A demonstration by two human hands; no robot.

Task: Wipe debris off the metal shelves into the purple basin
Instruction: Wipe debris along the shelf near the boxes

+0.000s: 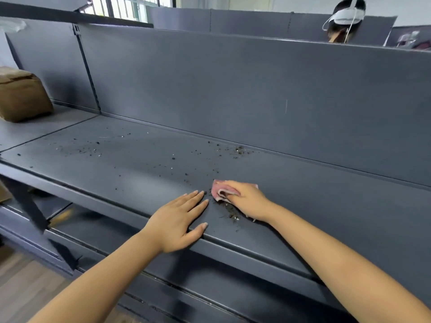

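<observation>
A long dark grey metal shelf (144, 164) runs across the view, strewn with dark crumbs and specks of debris (238, 150). My right hand (247, 200) grips a folded pink cloth (220, 190) and presses it onto the shelf near the front edge, with a small heap of debris (231, 212) just beside it. My left hand (179, 221) lies flat on the shelf's front lip with straight fingers, its fingertips a little left of the cloth. No purple basin is in view.
A brown cardboard box (22, 95) stands on the neighbouring shelf at the far left. A tall grey back panel (233, 89) closes the shelf behind. A lower shelf (98, 231) and wooden floor (21, 287) lie below. Another person's head (345, 19) shows beyond the panel.
</observation>
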